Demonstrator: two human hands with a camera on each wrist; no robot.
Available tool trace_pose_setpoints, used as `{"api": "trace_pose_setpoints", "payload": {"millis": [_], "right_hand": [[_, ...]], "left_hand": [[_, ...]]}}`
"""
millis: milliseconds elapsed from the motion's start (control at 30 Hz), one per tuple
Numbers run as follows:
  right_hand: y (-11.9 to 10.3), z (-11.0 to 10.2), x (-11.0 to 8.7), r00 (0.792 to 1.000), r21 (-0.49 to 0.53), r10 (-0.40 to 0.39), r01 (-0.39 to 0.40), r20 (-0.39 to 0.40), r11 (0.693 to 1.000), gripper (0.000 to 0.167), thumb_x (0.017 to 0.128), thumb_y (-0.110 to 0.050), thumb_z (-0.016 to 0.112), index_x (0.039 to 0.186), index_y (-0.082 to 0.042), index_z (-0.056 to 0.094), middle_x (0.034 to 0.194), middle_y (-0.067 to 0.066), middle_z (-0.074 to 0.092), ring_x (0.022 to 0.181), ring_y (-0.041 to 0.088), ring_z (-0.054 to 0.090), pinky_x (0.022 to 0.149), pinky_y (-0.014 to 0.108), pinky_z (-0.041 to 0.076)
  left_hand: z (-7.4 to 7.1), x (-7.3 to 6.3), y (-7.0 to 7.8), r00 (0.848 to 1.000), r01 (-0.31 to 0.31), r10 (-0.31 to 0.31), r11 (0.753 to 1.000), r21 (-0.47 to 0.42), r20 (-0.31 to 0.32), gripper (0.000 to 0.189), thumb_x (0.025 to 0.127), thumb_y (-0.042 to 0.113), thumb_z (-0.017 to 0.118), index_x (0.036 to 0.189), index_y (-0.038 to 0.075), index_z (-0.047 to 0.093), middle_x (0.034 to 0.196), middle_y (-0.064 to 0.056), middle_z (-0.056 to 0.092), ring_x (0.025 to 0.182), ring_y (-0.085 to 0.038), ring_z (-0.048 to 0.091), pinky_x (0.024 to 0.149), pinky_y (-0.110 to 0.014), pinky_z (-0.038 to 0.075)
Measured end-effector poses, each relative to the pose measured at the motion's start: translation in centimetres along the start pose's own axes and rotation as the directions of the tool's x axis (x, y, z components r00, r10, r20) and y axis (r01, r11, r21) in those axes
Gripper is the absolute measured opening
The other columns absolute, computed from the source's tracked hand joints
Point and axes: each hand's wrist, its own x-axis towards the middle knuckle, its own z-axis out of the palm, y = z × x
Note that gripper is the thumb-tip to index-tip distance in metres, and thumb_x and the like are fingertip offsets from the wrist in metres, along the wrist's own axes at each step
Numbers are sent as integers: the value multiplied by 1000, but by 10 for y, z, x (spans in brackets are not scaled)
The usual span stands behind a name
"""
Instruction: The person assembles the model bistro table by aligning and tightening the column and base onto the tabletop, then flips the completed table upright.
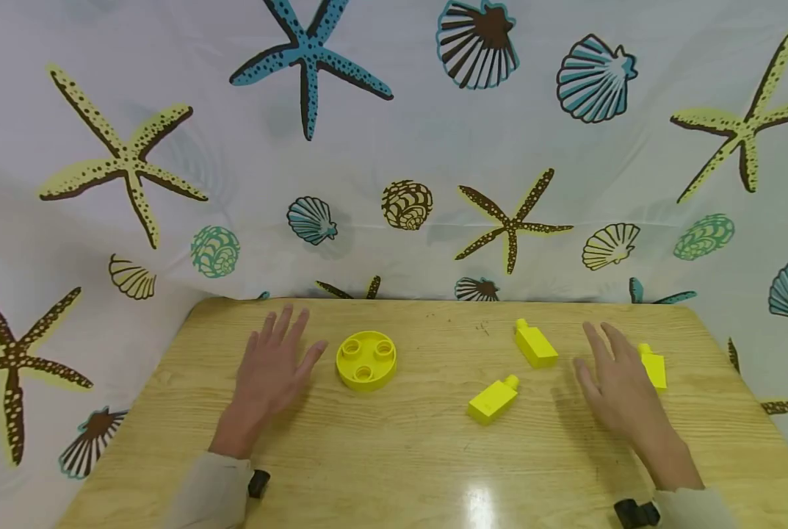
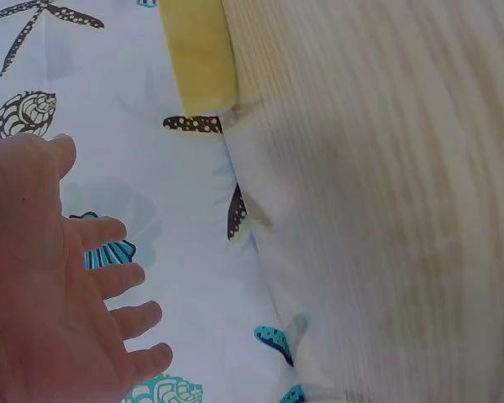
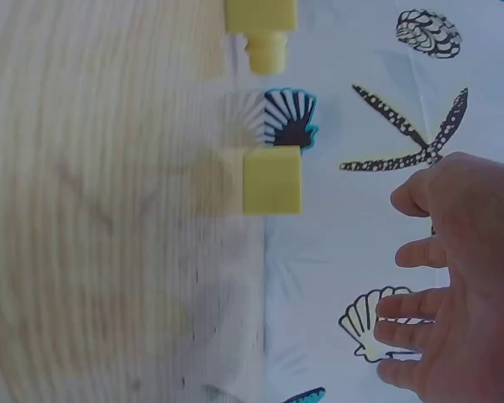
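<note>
Left hand [image 1: 271,371], right hand [image 1: 621,386]: grip wide, empty. Yellow disc [image 1: 366,358] on worktop [image 1: 394,463] beside left; yellow blocks [image 1: 537,347] near right. Probably light, stiff plastic; pinch disc rim, block sides.

1 round yellow base [image 1: 367,358] with 3 raised rings [image 1: 350,348], 3 yellow blocks [image 1: 536,348] [image 1: 493,401] [image 1: 656,369], 1 wooden table [image 1: 394,463].

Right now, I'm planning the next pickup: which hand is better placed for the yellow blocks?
Probably the empty right hand: all three yellow blocks lie nearer it. The left hand is beside the round yellow piece.
</note>
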Motion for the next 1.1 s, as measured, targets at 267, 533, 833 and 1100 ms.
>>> {"api": "trace_pose_setpoints", "payload": {"millis": [267, 533, 833, 1100], "right_hand": [[-26, 7, -3, 1000, 172, -3, 1, 7, 985, 58, 106, -19, 57, 157, -4, 37, 153, 28, 36, 136, 51, 38, 99, 72, 44], [-46, 24, -3, 996, 294, -84, 80, -1, 952, 56, 97, -7, 70, 148, -2, 49, 143, 19, 47, 126, 39, 52, 97, 60, 53], [-63, 43, -2, 979, 413, -172, 114, 106, 904, 61, 88, -7, 81, 144, -5, 55, 145, 14, 52, 133, 37, 52, 105, 58, 49], [-71, 55, 0, 954, 401, -225, 130, 199, 907, 56, 86, -1, 81, 138, -4, 61, 139, 11, 58, 130, 33, 54, 107, 53, 49]], "left_hand": [[10, -8, 29, 998, -3, 10, 992, -123, 63, 70, 108, 47, 46, 161, 5, 30, 163, -29, 24, 147, -51, 26, 114, -70, 31], [26, -10, 51, 994, 24, 6, 965, -262, 112, 73, 106, 50, 50, 161, 5, 31, 164, -25, 24, 148, -47, 27, 112, -69, 35], [36, -3, 57, 989, 77, -10, 884, -461, 145, 89, 98, 41, 71, 161, -1, 23, 160, -27, 27, 144, -44, 35, 116, -60, 35], [45, 6, 61, 980, 149, -67, 867, -476, 185, 99, 88, 33, 84, 159, -5, 26, 156, -27, 33, 142, -45, 39, 116, -59, 37]]}}
